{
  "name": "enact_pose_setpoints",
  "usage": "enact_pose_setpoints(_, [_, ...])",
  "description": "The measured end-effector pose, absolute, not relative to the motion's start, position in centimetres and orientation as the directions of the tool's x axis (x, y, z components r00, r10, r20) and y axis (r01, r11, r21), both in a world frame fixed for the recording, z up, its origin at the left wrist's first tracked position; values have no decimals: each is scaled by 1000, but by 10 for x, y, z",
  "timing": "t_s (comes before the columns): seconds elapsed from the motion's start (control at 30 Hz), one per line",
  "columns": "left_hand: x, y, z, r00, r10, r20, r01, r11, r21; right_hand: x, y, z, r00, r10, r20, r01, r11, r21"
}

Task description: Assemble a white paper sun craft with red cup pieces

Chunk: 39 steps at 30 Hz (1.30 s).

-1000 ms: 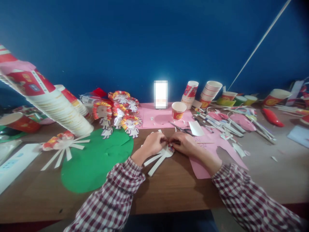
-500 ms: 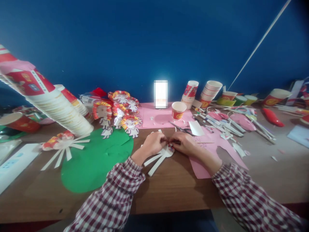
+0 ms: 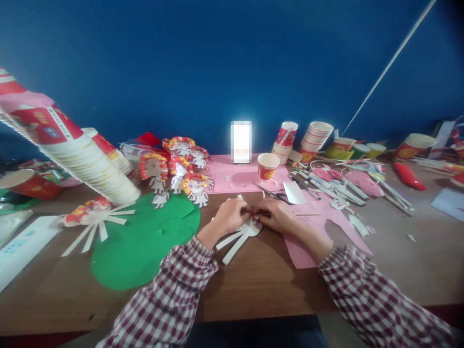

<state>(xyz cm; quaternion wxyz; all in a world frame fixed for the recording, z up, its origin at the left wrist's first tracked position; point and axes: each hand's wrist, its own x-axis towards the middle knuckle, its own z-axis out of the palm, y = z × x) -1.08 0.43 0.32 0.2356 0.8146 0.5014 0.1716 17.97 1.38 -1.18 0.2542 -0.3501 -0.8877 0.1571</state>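
Note:
Both hands meet over a paper cup cut into strips [image 3: 235,245], whose white strips fan out toward me on the table. My left hand [image 3: 232,215] pinches at its far part, thumb and fingers pressed together. Opposite it, my right hand [image 3: 275,215] is closed on the cup's right side, where a bit of red printed paper shows between the fingers. The fingertips almost touch, and they hide the part being held. To the left, another cut paper cup [image 3: 87,212] with curled red and yellow strips lies partly over a round green paper [image 3: 145,241].
Finished paper lions [image 3: 195,187] stand at the back left. A long stack of paper cups [image 3: 94,164] leans at the left. One paper cup [image 3: 268,166] stands on pink paper [image 3: 232,181]. Scissors [image 3: 277,195], markers [image 3: 328,186] and scraps lie to the right.

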Motion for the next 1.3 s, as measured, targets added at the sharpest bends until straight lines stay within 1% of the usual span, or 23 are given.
enact_pose_setpoints(0.17, [-11, 4, 4, 428, 903, 32, 742, -372, 558, 179, 11, -8, -615, 713, 336, 558, 695, -454])
enact_pose_setpoints(0.9, [-11, 5, 4, 443, 896, 33, 740, -386, 550, 180, 14, -12, -630, 693, 351, 518, 712, -474])
enact_pose_setpoints(1.3, [-10, 4, 6, 432, 901, 34, 748, -379, 544, 179, 12, -11, -605, 709, 363, 550, 701, -454])
